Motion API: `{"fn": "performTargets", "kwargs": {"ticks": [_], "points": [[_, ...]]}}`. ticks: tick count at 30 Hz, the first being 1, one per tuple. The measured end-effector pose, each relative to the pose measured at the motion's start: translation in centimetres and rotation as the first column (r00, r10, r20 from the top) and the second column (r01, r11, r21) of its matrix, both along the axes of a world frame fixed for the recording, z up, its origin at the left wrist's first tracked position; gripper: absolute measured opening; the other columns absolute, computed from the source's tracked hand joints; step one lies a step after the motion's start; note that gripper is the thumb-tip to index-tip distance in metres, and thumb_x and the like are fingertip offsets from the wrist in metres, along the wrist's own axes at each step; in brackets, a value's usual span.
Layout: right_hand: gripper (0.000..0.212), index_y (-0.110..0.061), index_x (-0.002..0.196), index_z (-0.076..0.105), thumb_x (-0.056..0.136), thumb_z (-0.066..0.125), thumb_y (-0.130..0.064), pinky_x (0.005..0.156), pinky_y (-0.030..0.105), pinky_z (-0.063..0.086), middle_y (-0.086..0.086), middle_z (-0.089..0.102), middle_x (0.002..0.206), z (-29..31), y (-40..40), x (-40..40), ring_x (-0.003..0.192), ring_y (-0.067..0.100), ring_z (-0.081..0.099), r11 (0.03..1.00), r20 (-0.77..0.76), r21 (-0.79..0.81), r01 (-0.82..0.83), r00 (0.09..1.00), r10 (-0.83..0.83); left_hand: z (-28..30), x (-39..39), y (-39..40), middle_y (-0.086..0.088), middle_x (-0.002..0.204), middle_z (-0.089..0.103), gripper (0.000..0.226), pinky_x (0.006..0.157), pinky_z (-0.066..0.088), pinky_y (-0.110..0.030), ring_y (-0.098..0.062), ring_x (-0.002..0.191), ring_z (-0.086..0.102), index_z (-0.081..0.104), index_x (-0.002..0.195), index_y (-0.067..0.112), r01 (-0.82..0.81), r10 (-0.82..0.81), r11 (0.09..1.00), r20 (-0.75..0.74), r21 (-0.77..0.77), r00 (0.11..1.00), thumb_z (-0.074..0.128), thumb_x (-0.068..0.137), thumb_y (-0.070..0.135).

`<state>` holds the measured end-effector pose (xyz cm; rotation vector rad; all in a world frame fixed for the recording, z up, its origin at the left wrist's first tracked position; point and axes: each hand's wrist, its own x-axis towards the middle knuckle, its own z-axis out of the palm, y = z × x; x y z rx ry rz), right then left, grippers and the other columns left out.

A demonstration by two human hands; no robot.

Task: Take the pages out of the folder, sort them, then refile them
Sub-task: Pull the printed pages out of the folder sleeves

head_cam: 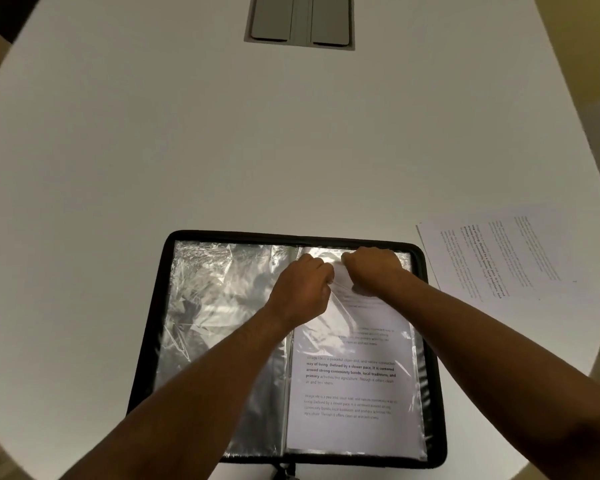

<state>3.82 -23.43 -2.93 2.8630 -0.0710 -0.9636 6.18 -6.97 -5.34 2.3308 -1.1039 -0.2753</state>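
Note:
A black zip folder [433, 341] lies open on the white table near me, its clear plastic sleeves [219, 306] spread on the left side. On the right side a printed page [354, 386] sits inside a sleeve. Both hands work at the top of that right sleeve. My left hand [302, 285] pinches the plastic near the sleeve's opening. My right hand [374, 268], fingers curled, grips the top edge of the sleeve or page; which one is hidden by the knuckles. A small pile of loose printed pages [492, 258] lies to the right of the folder.
The white table [187, 150] is rounded, with its right edge curving just past the loose pages. A grey cable hatch [300, 22] is set into the tabletop at the far middle. The folder's zip pull [284, 472] hangs at the near edge.

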Motion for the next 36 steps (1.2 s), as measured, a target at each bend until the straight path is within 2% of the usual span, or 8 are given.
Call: {"fn": "performTargets", "kwargs": {"ticks": [4,8,12,15,19,23,30,36], "points": [[0.042,-0.026,0.129,0.054,0.089,0.064,-0.025,0.081,0.036,0.052,0.001,0.062,0.119,-0.4,0.1,0.3,0.106,0.023,0.061,0.982,0.103,0.181,-0.057,0.994,0.039,0.1,-0.2,0.1,-0.003,0.074,0.06,0.011,0.06,0.047,-0.037,-0.021,0.073,0.052,0.059,0.078,0.011,0.009,-0.011,0.999,-0.043,-0.053,0.999,0.049,0.076,0.007],[0.022,-0.013,0.107,0.066,0.088,0.057,-0.012,0.085,0.037,0.051,0.005,0.067,0.11,-0.3,1.4,0.6,0.101,0.024,0.063,0.904,0.087,0.427,-0.011,0.996,-0.029,0.7,-0.6,0.3,-0.002,0.072,0.055,0.009,0.055,0.041,-0.03,-0.017,0.066,0.048,0.058,0.082,0.011,-0.006,0.0,0.998,-0.091,-0.07,0.996,0.05,0.08,0.007],[0.024,-0.02,0.114,0.062,0.091,0.06,-0.022,0.081,0.037,0.053,0.002,0.065,0.112,-0.1,1.5,0.8,0.102,0.022,0.062,0.975,0.088,0.212,-0.061,0.995,0.043,0.8,-0.7,1.3,0.006,0.067,0.042,0.011,0.051,0.027,-0.022,-0.011,0.058,0.039,0.048,0.08,0.017,-0.038,0.031,0.998,-0.132,-0.053,0.991,0.052,0.078,0.007],[0.039,-0.018,0.124,0.055,0.088,0.066,-0.029,0.076,0.035,0.049,0.004,0.063,0.115,0.5,1.1,1.2,0.102,0.024,0.062,0.997,-0.015,0.059,-0.048,0.999,0.049,0.8,-0.8,1.9,0.003,0.067,0.046,0.012,0.051,0.033,-0.022,-0.015,0.058,0.044,0.048,0.08,0.019,-0.041,0.034,0.998,-0.149,-0.043,0.988,0.053,0.076,0.008],[0.044,-0.015,0.12,0.061,0.082,0.074,-0.034,0.079,0.036,0.053,0.004,0.065,0.108,0.8,1.0,1.3,0.096,0.023,0.064,0.999,-0.076,0.004,0.033,0.997,-0.033,0.7,-1.2,1.8,0.0,0.068,0.052,0.01,0.053,0.044,-0.029,-0.016,0.061,0.049,0.051,0.081,0.016,-0.034,0.028,0.999,-0.166,-0.034,0.986,0.053,0.076,0.008],[0.046,-0.015,0.116,0.062,0.078,0.078,-0.035,0.075,0.036,0.05,0.002,0.065,0.102,0.8,1.3,1.7,0.092,0.022,0.063,0.994,-0.129,-0.048,0.099,0.986,-0.104,1.0,-1.4,1.4,0.001,0.065,0.051,0.01,0.052,0.041,-0.027,-0.014,0.062,0.046,0.05,0.078,0.016,-0.012,0.005,0.999,-0.16,-0.042,0.987,0.053,0.076,0.007],[0.014,-0.013,0.102,0.068,0.089,0.063,-0.014,0.061,0.027,0.042,-0.003,0.05,0.071,0.8,1.9,1.3,0.07,0.014,0.053,0.978,-0.025,-0.178,0.113,0.993,-0.119,0.8,-1.5,0.5,0.009,0.068,0.046,0.009,0.055,0.033,-0.024,-0.012,0.065,0.043,0.054,0.084,0.015,0.041,-0.042,0.999,-0.095,-0.009,0.995,0.055,0.078,0.009],[0.019,-0.014,0.106,0.066,0.087,0.064,-0.015,0.066,0.029,0.044,-0.002,0.051,0.075,0.6,0.7,0.9,0.076,0.017,0.054,0.986,-0.028,-0.122,0.11,0.993,-0.115,0.2,-2.3,-0.3,-0.004,0.08,0.062,0.018,0.059,0.047,-0.032,-0.018,0.071,0.053,0.057,0.096,0.012,0.112,-0.108,0.993,-0.087,0.035,0.99,0.047,0.082,0.015]]}}
